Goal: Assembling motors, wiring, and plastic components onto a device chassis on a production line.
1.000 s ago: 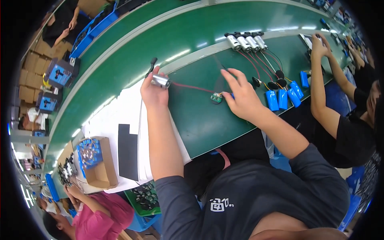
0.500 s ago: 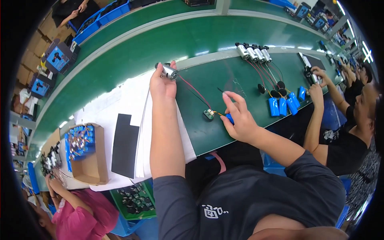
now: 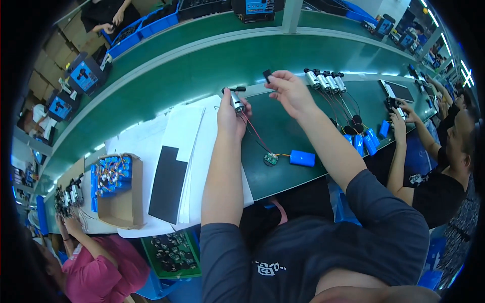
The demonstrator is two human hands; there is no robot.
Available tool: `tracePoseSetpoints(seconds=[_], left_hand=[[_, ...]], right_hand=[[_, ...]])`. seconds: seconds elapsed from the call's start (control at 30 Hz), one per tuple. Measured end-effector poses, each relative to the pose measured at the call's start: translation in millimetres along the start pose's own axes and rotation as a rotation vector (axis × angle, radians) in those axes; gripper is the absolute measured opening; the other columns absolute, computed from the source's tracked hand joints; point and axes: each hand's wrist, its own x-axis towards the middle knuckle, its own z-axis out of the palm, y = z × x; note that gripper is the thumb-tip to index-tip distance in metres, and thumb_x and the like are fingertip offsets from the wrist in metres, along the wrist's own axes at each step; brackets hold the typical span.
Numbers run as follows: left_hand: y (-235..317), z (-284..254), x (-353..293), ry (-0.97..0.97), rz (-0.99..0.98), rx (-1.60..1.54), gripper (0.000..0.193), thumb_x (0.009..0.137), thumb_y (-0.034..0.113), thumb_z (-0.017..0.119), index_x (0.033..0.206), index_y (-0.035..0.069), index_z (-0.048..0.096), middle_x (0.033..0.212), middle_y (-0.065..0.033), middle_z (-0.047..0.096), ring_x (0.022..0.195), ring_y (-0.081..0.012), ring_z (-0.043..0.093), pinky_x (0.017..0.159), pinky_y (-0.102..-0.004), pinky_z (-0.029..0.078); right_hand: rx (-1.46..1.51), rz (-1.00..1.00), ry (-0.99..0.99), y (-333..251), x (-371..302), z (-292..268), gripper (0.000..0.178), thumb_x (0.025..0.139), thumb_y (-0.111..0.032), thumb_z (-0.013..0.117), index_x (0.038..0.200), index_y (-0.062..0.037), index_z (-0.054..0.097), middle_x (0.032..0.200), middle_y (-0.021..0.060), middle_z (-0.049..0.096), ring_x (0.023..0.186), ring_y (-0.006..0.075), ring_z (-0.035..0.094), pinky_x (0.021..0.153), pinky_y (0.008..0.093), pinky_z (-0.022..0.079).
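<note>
My left hand (image 3: 234,117) is closed around a silver cylindrical motor (image 3: 236,103) with a black head at its far end. Red and black wires run from the motor down to a small round green circuit board (image 3: 271,159) on the table. Short coloured leads join that board to a blue battery pack (image 3: 302,158) lying to its right. Up and to the right of the motor, my right hand (image 3: 289,91) pinches a small flat black piece (image 3: 267,76) between thumb and fingers, apart from the motor.
Several wired motors (image 3: 323,81) lie along the far right edge, with blue battery packs (image 3: 358,144) nearer. White sheets (image 3: 197,151), a black card (image 3: 168,187) and a cardboard box (image 3: 139,194) of batteries are at left. A green crate (image 3: 174,262) stands below. Co-workers sit on both sides.
My right hand has risen from beside the battery pack toward the far edge, leaving the pack in plain sight. My left hand has tilted the motor. The whole view has shifted slightly.
</note>
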Motion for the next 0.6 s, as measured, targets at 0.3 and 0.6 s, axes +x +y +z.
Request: tracePoseSetpoints(seconds=[0.3,0.6], left_hand=[[-11,10,-7,-0.170,0.019,0.207,0.040,0.104,0.040,0.039,0.113,0.004,0.055,0.086,-0.0082,0.060,0.061,-0.0193,0.054,0.056,-0.0321,0.042],[-17,17,-16,-0.293,0.024,0.217,0.041,0.104,0.034,0.032,0.117,0.000,0.053,0.089,-0.0112,0.062,0.063,-0.0209,0.057,0.059,-0.0330,0.047]], right_hand=[[-0.073,0.202,-0.166,22,-13,-9,0.013,0.094,-0.016,0.063,0.099,-0.0054,0.057,0.072,0.0023,0.057,0.060,0.0119,0.057,0.056,0.0272,0.045],[-0.097,0.184,-0.264,17,-21,-10,0.010,0.098,-0.013,0.056,0.095,-0.0030,0.054,0.067,0.0040,0.057,0.051,0.0098,0.051,0.051,0.0251,0.042]])
